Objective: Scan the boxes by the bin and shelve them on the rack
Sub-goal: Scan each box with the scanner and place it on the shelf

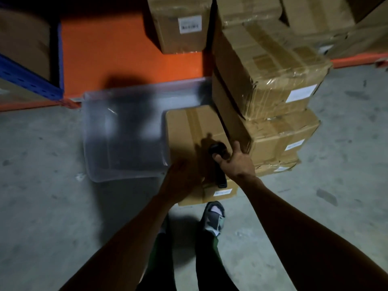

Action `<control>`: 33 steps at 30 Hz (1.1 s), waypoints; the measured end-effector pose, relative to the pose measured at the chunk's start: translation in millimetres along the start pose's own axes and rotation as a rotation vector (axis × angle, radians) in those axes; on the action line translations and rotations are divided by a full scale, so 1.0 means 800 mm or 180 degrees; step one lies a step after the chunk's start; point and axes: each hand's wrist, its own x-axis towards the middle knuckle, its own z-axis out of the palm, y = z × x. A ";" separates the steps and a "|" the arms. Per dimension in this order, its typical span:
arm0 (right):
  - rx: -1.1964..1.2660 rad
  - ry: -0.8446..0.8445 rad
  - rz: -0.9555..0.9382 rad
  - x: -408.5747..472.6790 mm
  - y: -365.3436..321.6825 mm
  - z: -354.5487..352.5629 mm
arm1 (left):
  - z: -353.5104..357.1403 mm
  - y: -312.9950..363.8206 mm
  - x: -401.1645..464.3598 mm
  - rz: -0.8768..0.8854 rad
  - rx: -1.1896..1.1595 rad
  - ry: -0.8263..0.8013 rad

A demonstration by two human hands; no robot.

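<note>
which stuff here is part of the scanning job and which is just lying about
Part of the job:
scanner in the right hand
box under the left hand
stack of boxes beside it
clear bin
orange rack

Just there:
shelved box, already on the rack
shoe
concrete floor

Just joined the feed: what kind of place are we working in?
Most likely a warehouse or stockroom: an orange and blue rack, taped labelled boxes stacked on a bare concrete floor, and a handheld scanner in the right hand.
</note>
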 end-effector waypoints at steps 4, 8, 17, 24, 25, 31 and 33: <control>0.0273 0.0097 0.0129 0.033 0.004 0.048 | 0.054 -0.048 0.001 0.0137 0.0230 -0.0138; 0.0244 0.0271 0.0156 0.041 0.009 0.079 | 0.085 -0.084 -0.007 0.0220 -0.0366 -0.0204; 0.1881 0.0765 -0.0139 -0.009 0.031 0.066 | 0.068 -0.069 -0.003 0.0873 0.0981 0.0089; 0.2932 0.0969 -0.0639 -0.057 0.033 0.022 | -0.015 -0.053 0.044 0.0779 0.0665 0.0902; 0.3064 0.0945 -0.0681 -0.059 0.031 0.020 | -0.030 -0.048 0.060 0.0737 0.0722 0.0990; 0.3106 0.1080 -0.0743 -0.068 0.011 0.030 | -0.102 -0.045 0.138 0.1098 0.1011 0.1447; 0.3034 0.1237 -0.0780 -0.069 0.004 0.038 | -0.115 -0.056 0.151 0.0971 0.1340 0.0993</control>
